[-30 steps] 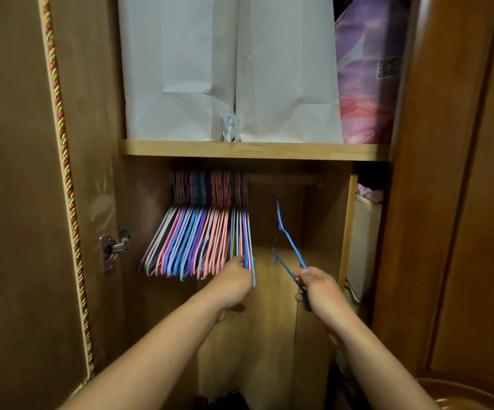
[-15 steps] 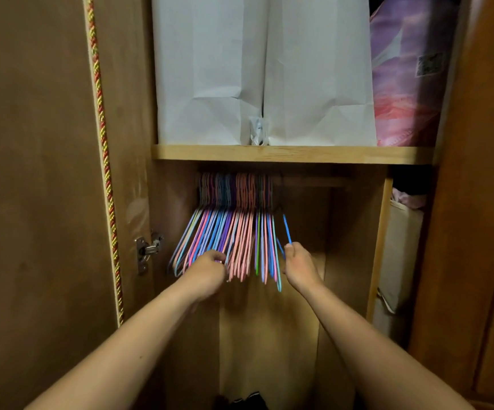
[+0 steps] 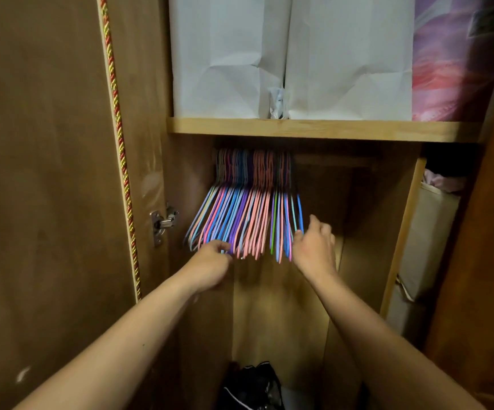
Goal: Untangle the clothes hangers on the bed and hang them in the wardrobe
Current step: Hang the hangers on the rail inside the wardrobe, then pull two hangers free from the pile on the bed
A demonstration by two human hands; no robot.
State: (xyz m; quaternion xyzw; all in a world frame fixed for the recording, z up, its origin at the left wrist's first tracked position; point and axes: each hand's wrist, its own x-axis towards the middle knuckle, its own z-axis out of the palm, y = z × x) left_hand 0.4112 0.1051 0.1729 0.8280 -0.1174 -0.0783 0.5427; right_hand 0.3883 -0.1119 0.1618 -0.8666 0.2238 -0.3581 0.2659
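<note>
A tightly packed row of thin wire clothes hangers [image 3: 248, 220] in pink, blue, purple and green hung from the dark wooden rail [image 3: 331, 161] of the brown wooden wardrobe [image 3: 322, 130], below its shelf. Their shoulders sloped toward 7 o'clock; a blue hanger [image 3: 300, 214] stood rightmost.

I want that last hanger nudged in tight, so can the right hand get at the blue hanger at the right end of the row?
Probably yes. The right hand is open beside the blue hanger, fingertips at its lower edge, and nothing lies between them. The left hand is further left among the other hangers.
</note>
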